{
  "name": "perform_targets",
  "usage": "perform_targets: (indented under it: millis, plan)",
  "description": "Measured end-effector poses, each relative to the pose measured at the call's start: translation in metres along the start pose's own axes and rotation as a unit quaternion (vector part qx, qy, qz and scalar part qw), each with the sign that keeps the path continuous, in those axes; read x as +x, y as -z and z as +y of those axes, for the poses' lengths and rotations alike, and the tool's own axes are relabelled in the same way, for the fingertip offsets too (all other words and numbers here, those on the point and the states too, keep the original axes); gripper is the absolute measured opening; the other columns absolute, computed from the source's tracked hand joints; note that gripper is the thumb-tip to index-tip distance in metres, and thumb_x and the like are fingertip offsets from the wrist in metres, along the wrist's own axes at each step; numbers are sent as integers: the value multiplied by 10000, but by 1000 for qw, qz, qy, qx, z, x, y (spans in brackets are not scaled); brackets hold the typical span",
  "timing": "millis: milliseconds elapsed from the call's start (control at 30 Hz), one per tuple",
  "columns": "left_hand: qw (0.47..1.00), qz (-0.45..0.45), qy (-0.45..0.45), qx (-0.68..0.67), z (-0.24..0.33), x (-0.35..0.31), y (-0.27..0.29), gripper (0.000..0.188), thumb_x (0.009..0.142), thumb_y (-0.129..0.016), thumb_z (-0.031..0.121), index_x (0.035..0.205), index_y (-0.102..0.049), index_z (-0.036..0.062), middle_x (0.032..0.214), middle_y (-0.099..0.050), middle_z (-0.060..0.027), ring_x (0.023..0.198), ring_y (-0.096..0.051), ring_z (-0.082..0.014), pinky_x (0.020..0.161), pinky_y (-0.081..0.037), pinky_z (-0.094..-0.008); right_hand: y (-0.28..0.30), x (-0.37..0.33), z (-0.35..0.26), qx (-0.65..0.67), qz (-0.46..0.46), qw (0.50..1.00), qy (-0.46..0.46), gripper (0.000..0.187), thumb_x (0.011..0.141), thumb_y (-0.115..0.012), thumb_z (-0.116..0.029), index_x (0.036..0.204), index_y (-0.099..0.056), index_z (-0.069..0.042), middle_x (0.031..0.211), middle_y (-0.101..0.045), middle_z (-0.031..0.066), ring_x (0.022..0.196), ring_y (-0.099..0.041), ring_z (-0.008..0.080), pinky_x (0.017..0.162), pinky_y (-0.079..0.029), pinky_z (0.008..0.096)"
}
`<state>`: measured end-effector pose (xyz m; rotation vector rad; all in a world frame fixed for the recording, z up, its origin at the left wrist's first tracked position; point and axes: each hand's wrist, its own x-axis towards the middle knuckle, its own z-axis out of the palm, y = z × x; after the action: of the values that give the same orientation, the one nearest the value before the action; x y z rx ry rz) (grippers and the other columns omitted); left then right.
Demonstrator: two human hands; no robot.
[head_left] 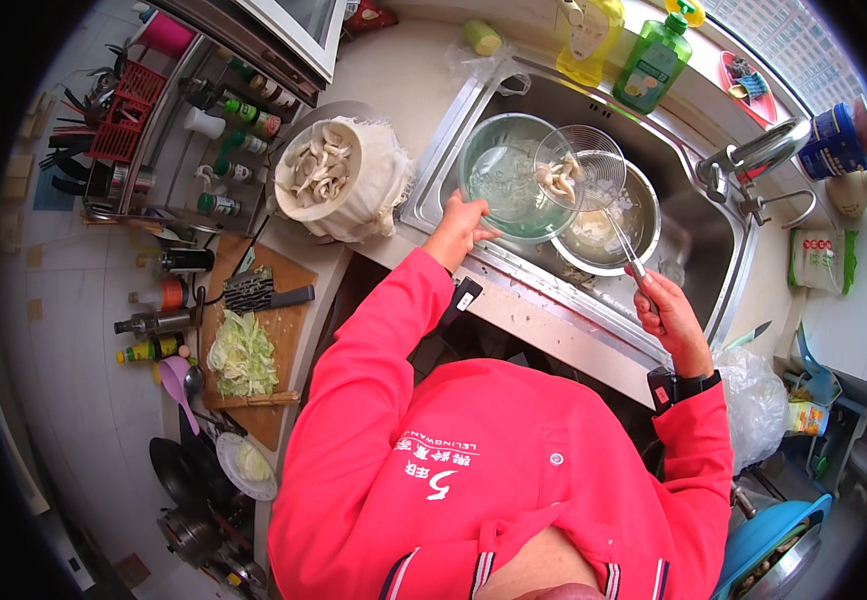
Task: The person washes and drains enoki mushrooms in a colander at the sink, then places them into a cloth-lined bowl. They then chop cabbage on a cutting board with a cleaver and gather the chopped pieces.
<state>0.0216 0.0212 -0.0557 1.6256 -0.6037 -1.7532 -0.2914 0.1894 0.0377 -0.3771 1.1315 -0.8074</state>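
Over the sink, my left hand (465,222) grips the near rim of a translucent green bowl (498,150). My right hand (665,308) is closed round the handle of a wire mesh strainer (603,165). A small clump of pale mushroom pieces (559,178) lies in the strainer, by the bowl's right rim. Partly beneath the strainer, a steel basin (643,240) stands in the sink with whitish, cloudy contents. To the left on the counter, more pale mushroom pieces (323,170) fill a cloth-lined round container (378,195).
The sink (733,290) has a tap (753,150) at its right and soap bottles (653,65) behind it. On the left, a cutting board (288,270) bears a cleaver (263,292) and chopped cabbage (241,355). A plastic bag (753,400) sits near my right forearm.
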Motion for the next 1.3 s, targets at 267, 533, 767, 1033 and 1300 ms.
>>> perform_targets:
  millis: [267, 533, 767, 1033, 1300]
  plan:
    - [999, -27, -24, 21, 12, -13, 5, 526, 757, -514, -35, 1268, -432, 60, 1055, -558, -141, 810, -623, -305, 499, -602, -447, -14, 10, -3, -197, 115, 966, 124, 320, 979, -512, -238, 1259, -536, -85, 638, -500, -1, 474, -477, 78, 392, -349, 218]
    - [998, -50, -2, 38, 15, -16, 4, 455, 777, -526, -13, 1220, -447, 52, 993, -530, -118, 781, -627, -289, 527, -610, -457, -7, 48, 14, -747, 272, 511, 328, 345, 931, -569, -184, 1268, -542, -115, 838, -632, 147, 695, -636, 282, 604, -492, 346]
    - [998, -39, 4, 57, 13, -13, 3, 511, 759, -543, -32, 1248, -421, 54, 996, -534, -109, 776, -634, -282, 570, -615, -490, -2, 36, 19, -260, 27, 965, 0, 352, 983, -506, -272, 1262, -539, -60, 625, -417, -51, 515, -403, 37, 418, -316, 210]
    - [999, -40, 6, 23, 2, -13, 8, 438, 774, -541, -36, 1200, -482, 48, 1003, -542, -95, 781, -626, -249, 572, -618, -473, -28, 30, 17, 6, -103, 991, -83, 326, 1004, -470, -253, 1257, -536, -58, 670, -399, -39, 476, -249, 9, 379, -174, 159]
    - [998, -58, -2, 27, 5, -18, 18, 543, 787, -558, -16, 1302, -412, 77, 1048, -494, -90, 829, -599, -246, 596, -615, -468, -38, -21, -35, -81, -37, 995, 43, 323, 1000, -483, -253, 1253, -561, -68, 654, -400, -55, 474, -257, 9, 397, -183, 166]
